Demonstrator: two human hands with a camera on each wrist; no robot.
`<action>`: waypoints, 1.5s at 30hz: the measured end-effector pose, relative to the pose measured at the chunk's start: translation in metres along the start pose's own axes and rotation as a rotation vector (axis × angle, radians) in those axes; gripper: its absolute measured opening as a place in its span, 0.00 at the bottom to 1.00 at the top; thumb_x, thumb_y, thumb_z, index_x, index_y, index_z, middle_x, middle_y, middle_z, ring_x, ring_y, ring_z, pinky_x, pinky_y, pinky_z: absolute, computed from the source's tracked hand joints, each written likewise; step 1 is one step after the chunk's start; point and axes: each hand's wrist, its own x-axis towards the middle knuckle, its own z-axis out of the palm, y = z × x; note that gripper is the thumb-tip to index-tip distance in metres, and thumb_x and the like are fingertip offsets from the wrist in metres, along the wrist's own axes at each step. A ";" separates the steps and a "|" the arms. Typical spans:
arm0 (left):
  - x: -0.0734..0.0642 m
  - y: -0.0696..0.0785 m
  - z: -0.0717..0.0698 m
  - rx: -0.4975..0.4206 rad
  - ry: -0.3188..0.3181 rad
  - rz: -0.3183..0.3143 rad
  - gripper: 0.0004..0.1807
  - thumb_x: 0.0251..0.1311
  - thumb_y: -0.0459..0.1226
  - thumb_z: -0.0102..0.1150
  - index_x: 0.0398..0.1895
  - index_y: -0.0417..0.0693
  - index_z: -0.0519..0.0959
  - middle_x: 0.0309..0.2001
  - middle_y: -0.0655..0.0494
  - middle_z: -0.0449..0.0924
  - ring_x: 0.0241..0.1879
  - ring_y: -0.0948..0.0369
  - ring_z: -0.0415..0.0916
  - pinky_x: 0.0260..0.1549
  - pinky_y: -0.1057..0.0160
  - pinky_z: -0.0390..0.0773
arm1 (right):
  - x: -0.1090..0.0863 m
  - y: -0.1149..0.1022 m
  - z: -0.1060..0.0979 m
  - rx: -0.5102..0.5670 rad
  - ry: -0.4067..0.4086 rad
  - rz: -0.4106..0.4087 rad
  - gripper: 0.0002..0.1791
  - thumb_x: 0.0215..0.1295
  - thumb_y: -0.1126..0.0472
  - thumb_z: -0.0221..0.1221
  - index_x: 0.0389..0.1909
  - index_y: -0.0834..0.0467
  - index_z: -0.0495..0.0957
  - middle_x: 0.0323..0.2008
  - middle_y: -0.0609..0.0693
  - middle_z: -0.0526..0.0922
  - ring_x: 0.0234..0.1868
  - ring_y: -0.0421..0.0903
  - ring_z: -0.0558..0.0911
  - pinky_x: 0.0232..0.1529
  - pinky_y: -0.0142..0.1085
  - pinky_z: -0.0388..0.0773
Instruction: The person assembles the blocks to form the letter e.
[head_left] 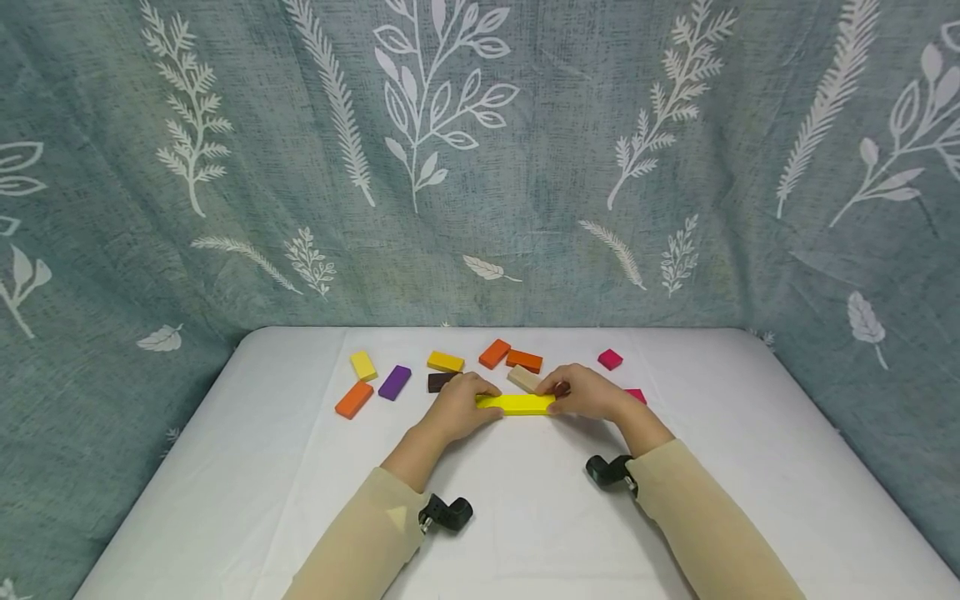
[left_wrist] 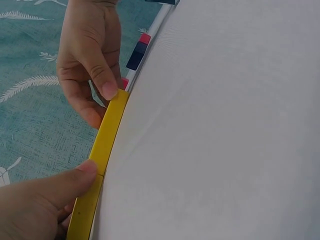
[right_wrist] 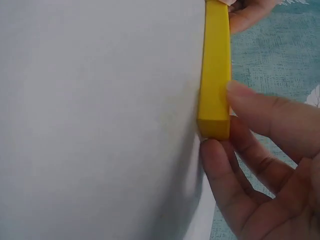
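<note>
Two bright yellow blocks lie end to end in a straight row on the white table; the left wrist view shows the seam between the right-hand block point(left_wrist: 108, 135) and the left-hand block point(left_wrist: 82, 216). My left hand point(head_left: 459, 408) pinches the row, its thumb lying by the seam. At the opposite end, my right hand point(head_left: 588, 393) holds the right-hand block between thumb and fingers. Just behind the row, a beige block point(head_left: 524, 379) sits close to the right fingers. A dark brown block point(head_left: 441, 382) is partly hidden behind the left hand.
Farther back lie orange blocks point(head_left: 495, 353), a deeper yellow block point(head_left: 446, 362) and a red block point(head_left: 611, 359). Another red block point(head_left: 637, 395) is partly covered by the right hand. To the left are a purple block point(head_left: 394, 382), an orange block point(head_left: 355, 400) and a yellow block point(head_left: 363, 366).
</note>
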 end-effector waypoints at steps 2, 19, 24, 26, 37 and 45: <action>0.000 0.000 0.000 0.003 0.000 0.003 0.18 0.62 0.46 0.69 0.52 0.51 0.86 0.48 0.55 0.80 0.53 0.56 0.75 0.58 0.53 0.71 | 0.001 -0.003 -0.002 -0.003 0.003 0.004 0.14 0.62 0.67 0.68 0.50 0.57 0.85 0.48 0.51 0.83 0.47 0.49 0.79 0.49 0.40 0.80; -0.004 -0.005 0.003 -0.003 -0.013 -0.013 0.19 0.62 0.47 0.68 0.54 0.52 0.85 0.49 0.55 0.80 0.52 0.56 0.75 0.56 0.54 0.73 | 0.044 -0.012 0.012 -0.035 0.103 0.175 0.15 0.63 0.59 0.68 0.50 0.59 0.85 0.44 0.51 0.84 0.43 0.49 0.79 0.46 0.40 0.80; -0.003 -0.004 0.003 0.002 -0.012 -0.016 0.19 0.62 0.47 0.68 0.55 0.52 0.85 0.49 0.54 0.80 0.52 0.55 0.75 0.56 0.54 0.73 | 0.043 -0.012 0.013 -0.039 0.137 0.206 0.17 0.62 0.58 0.70 0.51 0.57 0.85 0.44 0.51 0.84 0.43 0.49 0.78 0.47 0.41 0.79; -0.003 -0.003 0.003 0.004 -0.012 -0.016 0.19 0.63 0.47 0.68 0.55 0.52 0.85 0.49 0.54 0.79 0.52 0.55 0.75 0.57 0.54 0.73 | 0.041 -0.012 0.012 -0.037 0.140 0.210 0.17 0.62 0.59 0.70 0.51 0.57 0.85 0.43 0.51 0.83 0.43 0.49 0.78 0.47 0.41 0.79; 0.000 -0.002 0.003 0.002 -0.006 -0.009 0.18 0.62 0.47 0.68 0.54 0.53 0.85 0.50 0.54 0.80 0.52 0.55 0.75 0.57 0.54 0.73 | 0.033 -0.002 0.002 -0.024 0.209 0.288 0.19 0.61 0.57 0.70 0.52 0.58 0.85 0.44 0.53 0.82 0.44 0.52 0.77 0.45 0.41 0.78; 0.000 -0.001 0.001 -0.002 -0.006 -0.018 0.18 0.62 0.46 0.69 0.54 0.53 0.85 0.51 0.55 0.80 0.53 0.55 0.74 0.57 0.54 0.72 | 0.024 0.001 -0.001 -0.018 0.255 0.341 0.20 0.60 0.57 0.71 0.52 0.59 0.84 0.45 0.56 0.82 0.45 0.53 0.77 0.50 0.46 0.77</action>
